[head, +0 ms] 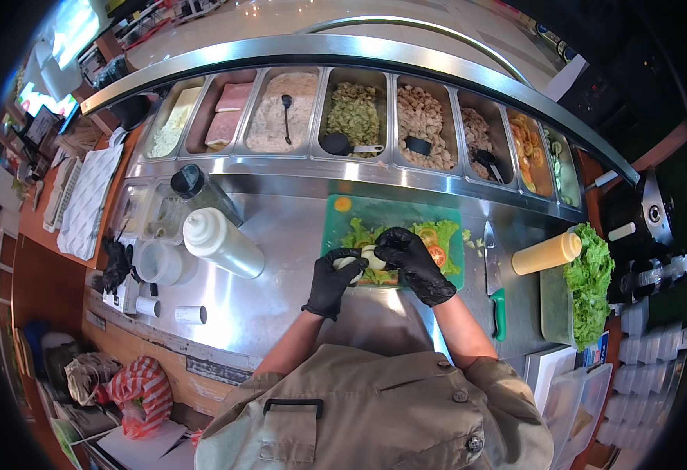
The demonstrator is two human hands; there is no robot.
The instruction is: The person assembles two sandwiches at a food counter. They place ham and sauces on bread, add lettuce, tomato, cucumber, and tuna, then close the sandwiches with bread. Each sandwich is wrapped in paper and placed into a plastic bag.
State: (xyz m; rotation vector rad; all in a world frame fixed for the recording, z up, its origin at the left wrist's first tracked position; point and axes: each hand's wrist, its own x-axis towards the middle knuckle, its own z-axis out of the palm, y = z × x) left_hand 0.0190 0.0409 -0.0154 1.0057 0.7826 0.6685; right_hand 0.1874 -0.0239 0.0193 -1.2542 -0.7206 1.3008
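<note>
Both hands wear black gloves over a green cutting board [390, 207]. My left hand [334, 279] is closed around pale round slices [346, 262], probably cucumber. The fingers of my right hand [416, 264] pinch another pale slice [372, 257] beside them. Under and around the hands lie lettuce [450, 232] and tomato slices [436, 255]; the hands hide part of them. An orange round slice [342, 204] sits at the board's upper left corner. Right of the board lies a knife with a green handle [499, 314].
Metal food pans [352, 117] line the counter's far side. A white squeeze bottle [226, 244] and a dark-lidded shaker [202, 188] stand left of the board. To the right are a yellow squeeze bottle [546, 254] and a clear tub [556, 305] heaped with lettuce.
</note>
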